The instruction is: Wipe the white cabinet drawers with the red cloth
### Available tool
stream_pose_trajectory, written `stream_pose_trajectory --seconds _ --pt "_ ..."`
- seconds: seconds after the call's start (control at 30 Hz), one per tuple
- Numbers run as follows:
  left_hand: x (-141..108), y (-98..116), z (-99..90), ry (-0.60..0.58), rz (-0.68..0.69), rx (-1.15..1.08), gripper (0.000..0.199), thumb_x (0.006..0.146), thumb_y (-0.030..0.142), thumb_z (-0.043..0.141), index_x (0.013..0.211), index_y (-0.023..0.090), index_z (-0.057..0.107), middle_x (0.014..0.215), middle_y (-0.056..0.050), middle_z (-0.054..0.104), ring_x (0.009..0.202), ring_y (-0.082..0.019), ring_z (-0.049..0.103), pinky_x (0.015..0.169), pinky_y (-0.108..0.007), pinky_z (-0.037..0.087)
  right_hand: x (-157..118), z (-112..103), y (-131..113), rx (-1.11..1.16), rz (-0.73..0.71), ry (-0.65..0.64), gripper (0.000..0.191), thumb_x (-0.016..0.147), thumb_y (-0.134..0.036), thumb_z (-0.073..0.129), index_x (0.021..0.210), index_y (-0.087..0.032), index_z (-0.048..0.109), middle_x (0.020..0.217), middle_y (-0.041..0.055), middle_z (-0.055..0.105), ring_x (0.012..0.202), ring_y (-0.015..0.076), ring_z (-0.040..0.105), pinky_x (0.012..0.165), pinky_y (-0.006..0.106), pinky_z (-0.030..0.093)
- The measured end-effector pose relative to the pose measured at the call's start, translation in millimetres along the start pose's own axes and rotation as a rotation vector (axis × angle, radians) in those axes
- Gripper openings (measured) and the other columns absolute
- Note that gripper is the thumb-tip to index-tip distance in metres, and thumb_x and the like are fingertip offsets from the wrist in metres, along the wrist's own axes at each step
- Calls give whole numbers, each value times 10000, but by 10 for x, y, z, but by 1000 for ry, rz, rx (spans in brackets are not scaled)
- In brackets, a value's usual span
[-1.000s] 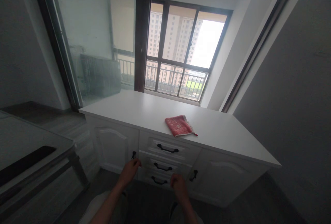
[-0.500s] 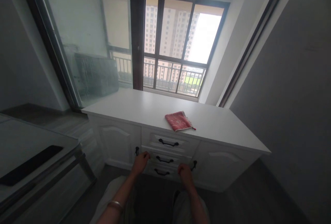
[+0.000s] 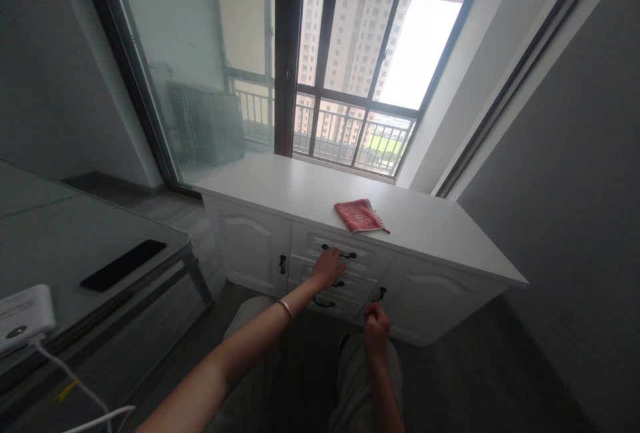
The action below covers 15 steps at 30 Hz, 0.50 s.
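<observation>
My left hand [image 3: 329, 268] is at the top drawer of a white cabinet, its fingers apart and overlapping the middle of the dark drawer handle [image 3: 353, 256]. Whether the fingertips touch that handle I cannot tell. Curled into a loose fist, my right hand [image 3: 377, 324] is over my right knee, just below the right door's handle [image 3: 382, 294], and nothing shows in it. A folded red cloth [image 3: 359, 215] with a pale fringe lies on the white cabinet top [image 3: 430, 233], above the drawers. Two lower drawer handles are partly covered by my left hand and wrist.
At left stands a glass-topped table [image 3: 145, 223] with a black phone-like slab [image 3: 123, 264] and a white device [image 3: 27, 316] with a cable. The cabinet's left door [image 3: 253, 246] is closed. A sliding glass panel and windows [image 3: 360, 66] rise behind.
My left hand has moved up and right from beside the left door handle to the top drawer handle, its fingers now apart. The view has tilted down and left; the right hand stays curled.
</observation>
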State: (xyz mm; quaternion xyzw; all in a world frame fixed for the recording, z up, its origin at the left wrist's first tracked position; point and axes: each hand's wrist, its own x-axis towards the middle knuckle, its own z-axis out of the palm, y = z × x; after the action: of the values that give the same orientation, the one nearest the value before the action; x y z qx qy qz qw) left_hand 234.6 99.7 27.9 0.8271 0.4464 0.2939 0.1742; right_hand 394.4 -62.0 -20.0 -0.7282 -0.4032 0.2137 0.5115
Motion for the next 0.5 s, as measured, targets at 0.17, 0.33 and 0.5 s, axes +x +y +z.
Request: stream_pose_trajectory --seconds 0.17,0.33,0.5 --pt "14 -6 126 -28 -1 86 359 1011 309 649 1337 177 717 1337 -202 729 1332 -370 617 1169 -531 444 -440 -78 -120 -12 -15 2 119 720 -395 425 650 -300 442 648 37 489 667 241 525 667 321 426" --pt "0 12 175 -20 -18 117 372 1000 255 627 1350 157 706 1349 -205 718 1347 -373 591 1186 -534 425 -701 -64 -223 35 7 23 120 685 -405 433 635 -299 456 611 15 463 613 224 480 621 328 378" --pt "-179 76 222 21 -41 112 379 983 218 624 1352 161 689 1352 -196 697 1363 -371 570 1215 -549 408 -949 -70 -167 99 66 16 132 638 -423 443 597 -299 462 600 11 453 596 217 461 609 336 364"
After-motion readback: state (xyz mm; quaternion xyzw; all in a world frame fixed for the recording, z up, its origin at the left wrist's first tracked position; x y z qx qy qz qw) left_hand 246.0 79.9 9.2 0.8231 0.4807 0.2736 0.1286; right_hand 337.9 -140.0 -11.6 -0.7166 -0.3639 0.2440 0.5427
